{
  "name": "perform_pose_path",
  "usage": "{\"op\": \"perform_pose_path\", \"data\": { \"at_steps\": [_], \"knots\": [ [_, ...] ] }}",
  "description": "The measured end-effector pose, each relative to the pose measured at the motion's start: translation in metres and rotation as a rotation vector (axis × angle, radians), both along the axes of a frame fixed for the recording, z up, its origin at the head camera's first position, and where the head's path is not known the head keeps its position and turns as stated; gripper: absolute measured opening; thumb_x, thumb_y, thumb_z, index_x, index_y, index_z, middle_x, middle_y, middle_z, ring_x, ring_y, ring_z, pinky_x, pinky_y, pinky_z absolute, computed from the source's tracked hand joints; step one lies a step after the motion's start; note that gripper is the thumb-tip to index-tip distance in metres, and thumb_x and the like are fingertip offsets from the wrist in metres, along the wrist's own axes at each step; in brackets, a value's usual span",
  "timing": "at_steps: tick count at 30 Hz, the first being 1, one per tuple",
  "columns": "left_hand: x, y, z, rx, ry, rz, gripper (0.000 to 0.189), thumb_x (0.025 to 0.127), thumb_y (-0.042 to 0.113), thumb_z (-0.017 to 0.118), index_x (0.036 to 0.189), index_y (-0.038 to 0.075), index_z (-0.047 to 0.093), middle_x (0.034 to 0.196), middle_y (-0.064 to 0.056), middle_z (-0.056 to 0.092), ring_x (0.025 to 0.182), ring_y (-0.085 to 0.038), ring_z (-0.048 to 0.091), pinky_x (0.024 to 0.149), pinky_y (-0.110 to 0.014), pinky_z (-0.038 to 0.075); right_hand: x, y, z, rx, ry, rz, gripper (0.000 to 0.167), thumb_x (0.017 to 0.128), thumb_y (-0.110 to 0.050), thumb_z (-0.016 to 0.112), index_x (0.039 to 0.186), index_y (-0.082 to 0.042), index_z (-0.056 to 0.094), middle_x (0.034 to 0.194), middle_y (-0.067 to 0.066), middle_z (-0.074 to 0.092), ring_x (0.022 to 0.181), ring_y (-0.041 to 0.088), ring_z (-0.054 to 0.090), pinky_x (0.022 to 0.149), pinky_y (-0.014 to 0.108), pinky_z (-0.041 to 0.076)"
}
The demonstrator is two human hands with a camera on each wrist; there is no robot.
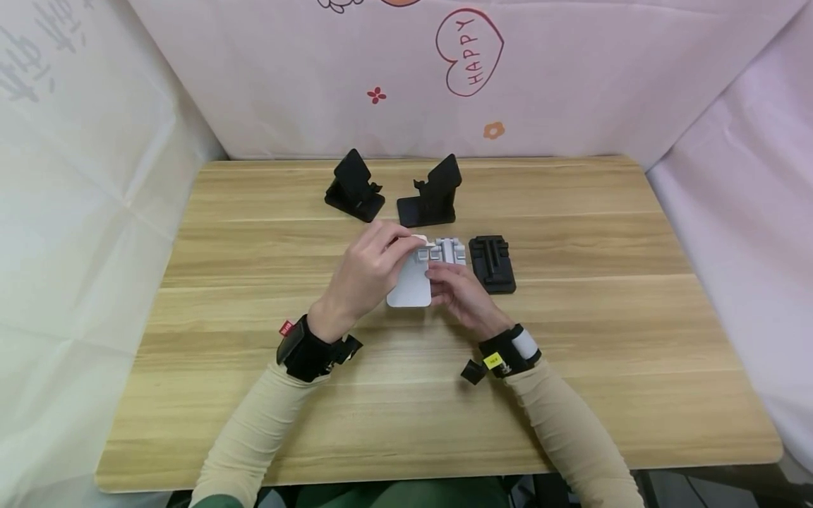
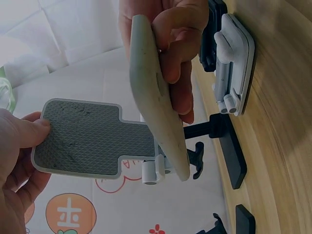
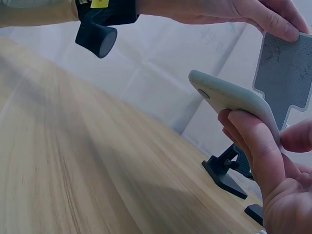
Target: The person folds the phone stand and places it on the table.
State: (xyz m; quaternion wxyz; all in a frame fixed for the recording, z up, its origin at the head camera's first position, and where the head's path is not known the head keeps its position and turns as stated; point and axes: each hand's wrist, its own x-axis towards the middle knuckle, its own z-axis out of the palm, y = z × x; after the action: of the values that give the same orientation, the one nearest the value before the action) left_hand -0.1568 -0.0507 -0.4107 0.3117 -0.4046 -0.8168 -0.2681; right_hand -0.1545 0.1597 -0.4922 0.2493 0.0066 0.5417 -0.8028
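Both hands hold a white phone stand (image 1: 409, 286) above the table, its parts unfolded. My left hand (image 1: 373, 262) pinches the far end of its upper plate, whose grey textured pad (image 2: 87, 139) shows in the left wrist view. My right hand (image 1: 462, 293) grips the white base plate (image 3: 234, 97), with fingers along its underside and the thumb near the hinge. Just beyond the right hand, a second white phone stand (image 1: 451, 250) lies folded on the table. A folded black phone stand (image 1: 493, 264) lies to the right of it.
Two unfolded black phone stands, a left one (image 1: 354, 187) and a right one (image 1: 435, 194), stand near the back of the wooden table (image 1: 603, 339). A white printed cloth (image 1: 286, 85) hangs behind the table, and more cloth hangs along both sides.
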Motion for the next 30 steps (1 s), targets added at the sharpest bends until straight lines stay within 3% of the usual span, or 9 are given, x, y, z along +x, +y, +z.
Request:
{"op": "perform_pose_path", "data": {
  "at_steps": [11,23,30],
  "knots": [
    [0.007,0.004,-0.012,-0.050,0.053,-0.009,0.018,0.090,-0.005,0.074,0.106,0.001,0.078,0.103,-0.012,0.069,0.092,-0.025,0.060,0.083,-0.030,0.056,-0.002,0.003,0.006,-0.068,-0.053,-0.042,0.035,0.108,-0.005,0.043,0.140,0.010,0.046,0.104,0.009,0.077,0.090,0.015,0.076,0.070,0.022,0.061],
    [0.009,0.005,-0.025,-0.024,0.012,-0.032,0.021,0.087,-0.007,0.076,0.105,0.003,0.079,0.101,-0.010,0.070,0.090,-0.022,0.062,0.081,-0.027,0.057,-0.005,0.006,0.010,-0.109,-0.066,-0.093,0.042,0.110,-0.004,0.038,0.147,0.015,0.037,0.103,0.011,0.076,0.087,0.016,0.076,0.072,0.023,0.062],
    [0.009,0.003,-0.031,0.011,-0.010,-0.026,0.021,0.084,-0.007,0.076,0.101,0.004,0.081,0.094,-0.007,0.070,0.086,-0.019,0.065,0.074,-0.025,0.058,-0.007,0.005,0.011,-0.123,-0.048,-0.099,0.035,0.110,-0.006,0.040,0.139,0.013,0.045,0.102,0.012,0.076,0.087,0.016,0.076,0.071,0.023,0.062]
  ]
}}
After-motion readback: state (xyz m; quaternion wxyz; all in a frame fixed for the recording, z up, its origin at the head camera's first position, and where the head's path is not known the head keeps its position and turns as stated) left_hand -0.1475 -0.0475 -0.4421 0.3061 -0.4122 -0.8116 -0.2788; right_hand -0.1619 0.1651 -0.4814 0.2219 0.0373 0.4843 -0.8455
